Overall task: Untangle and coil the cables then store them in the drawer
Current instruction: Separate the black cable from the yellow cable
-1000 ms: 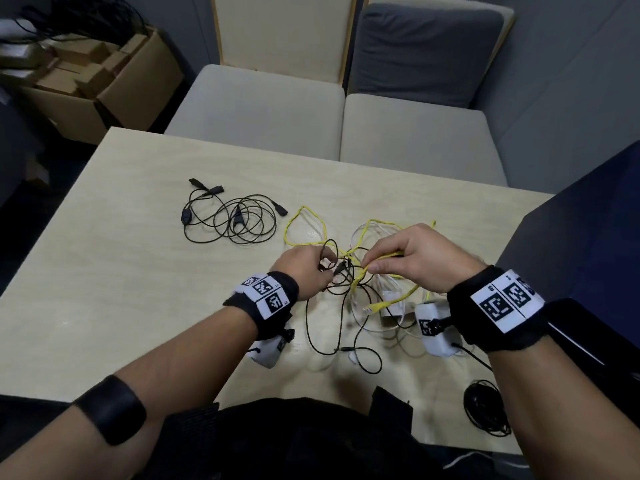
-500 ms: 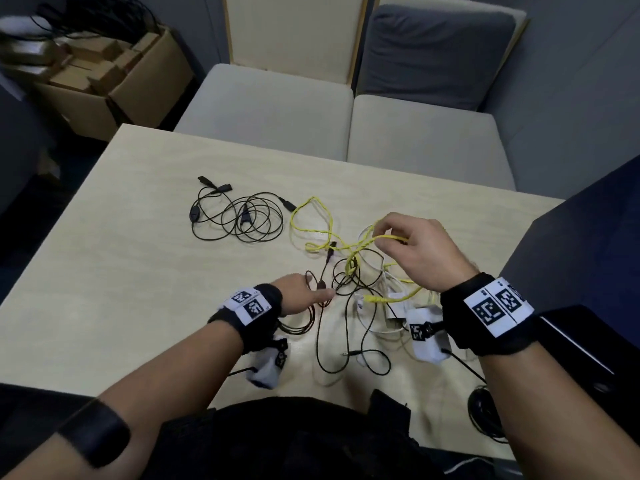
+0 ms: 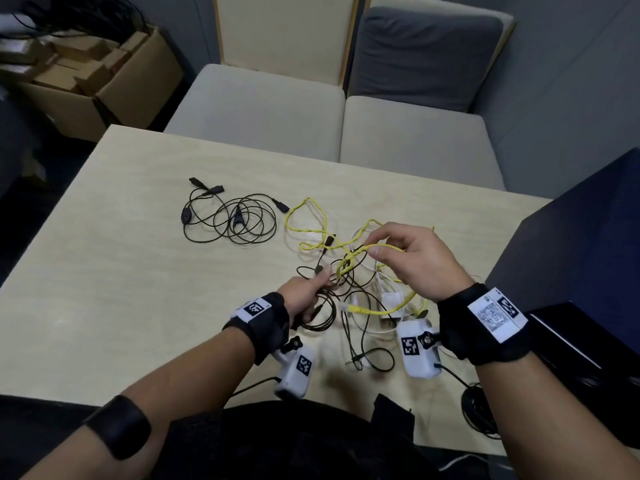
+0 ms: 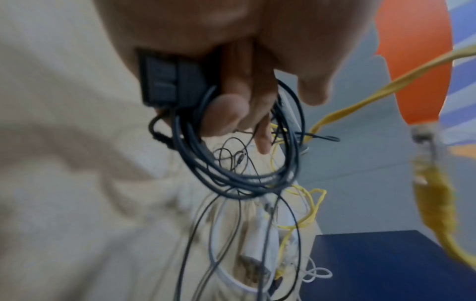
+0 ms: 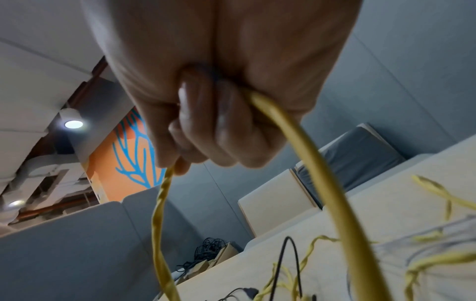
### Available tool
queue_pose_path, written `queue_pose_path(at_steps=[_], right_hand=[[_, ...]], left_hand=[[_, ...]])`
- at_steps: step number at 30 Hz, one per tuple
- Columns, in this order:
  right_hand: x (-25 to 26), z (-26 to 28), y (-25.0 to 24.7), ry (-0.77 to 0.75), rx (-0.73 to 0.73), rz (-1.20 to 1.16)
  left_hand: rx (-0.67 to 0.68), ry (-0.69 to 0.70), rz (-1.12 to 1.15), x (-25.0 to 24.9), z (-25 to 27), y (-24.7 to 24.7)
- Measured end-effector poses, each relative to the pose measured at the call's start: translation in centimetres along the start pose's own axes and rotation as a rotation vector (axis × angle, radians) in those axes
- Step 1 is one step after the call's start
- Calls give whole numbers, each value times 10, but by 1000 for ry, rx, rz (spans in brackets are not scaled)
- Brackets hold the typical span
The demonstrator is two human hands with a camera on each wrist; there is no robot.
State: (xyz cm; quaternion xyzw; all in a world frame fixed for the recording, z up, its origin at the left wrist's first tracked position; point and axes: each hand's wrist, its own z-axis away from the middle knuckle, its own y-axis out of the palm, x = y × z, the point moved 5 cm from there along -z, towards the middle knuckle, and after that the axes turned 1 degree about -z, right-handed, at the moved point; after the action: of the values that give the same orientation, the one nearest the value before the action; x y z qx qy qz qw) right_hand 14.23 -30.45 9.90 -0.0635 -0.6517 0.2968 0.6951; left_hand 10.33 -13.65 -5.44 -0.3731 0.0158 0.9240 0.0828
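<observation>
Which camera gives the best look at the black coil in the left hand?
The left wrist view: the black coil hangs round the left hand fingers. The head view shows it small, partly hidden; the right wrist view misses it.

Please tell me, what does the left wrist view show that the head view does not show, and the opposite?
Only the left wrist view shows the small black rectangular plug block pressed under the left hand's fingers.

Only the head view shows the separate loose black thin cable lying apart on the pale wooden table, and the right hand pinching the yellow twisted cable.

Both show the left hand gripping the coiled dark thin cable beside that yellow cable.
</observation>
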Motion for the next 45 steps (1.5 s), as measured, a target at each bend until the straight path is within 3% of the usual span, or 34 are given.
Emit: queue_pose_path(at_steps=[6, 10, 13, 15, 18, 20, 27, 31, 35, 39, 43, 45], right_hand=[[2, 9, 15, 72, 167, -261], [1, 14, 16, 89, 245, -258], [-3, 14, 13, 99, 225, -235], [-7, 10, 6, 76, 121, -134], [-18, 3, -17, 63, -178, 60], [-19, 0, -22, 55, -255, 138], [-6, -5, 30, -63, 14, 593], [-5, -6, 42, -52, 77, 666], [-5, -5, 49, -29, 103, 578], [-11, -8, 44, 75, 53, 217], [-12, 0, 35, 114, 154, -224], [-25, 2, 23, 127, 214, -80]], left_hand=[[-37, -33, 334, -15, -4, 3], [-110, -24, 312, -13, -9, 3], [-139, 30, 225, -14, -9, 0], [-117, 119, 135, -21, -5, -4], [-76, 258, 28, -35, 6, -13], [-71, 303, 0, -41, 15, -18], [-41, 359, 12, -58, 32, -10], [1, 395, 41, -63, 38, -9], [81, 410, 37, -61, 39, -5], [179, 431, -28, -57, 41, -4], [184, 386, 245, -58, 42, -6], [160, 350, 384, -58, 39, -11]])
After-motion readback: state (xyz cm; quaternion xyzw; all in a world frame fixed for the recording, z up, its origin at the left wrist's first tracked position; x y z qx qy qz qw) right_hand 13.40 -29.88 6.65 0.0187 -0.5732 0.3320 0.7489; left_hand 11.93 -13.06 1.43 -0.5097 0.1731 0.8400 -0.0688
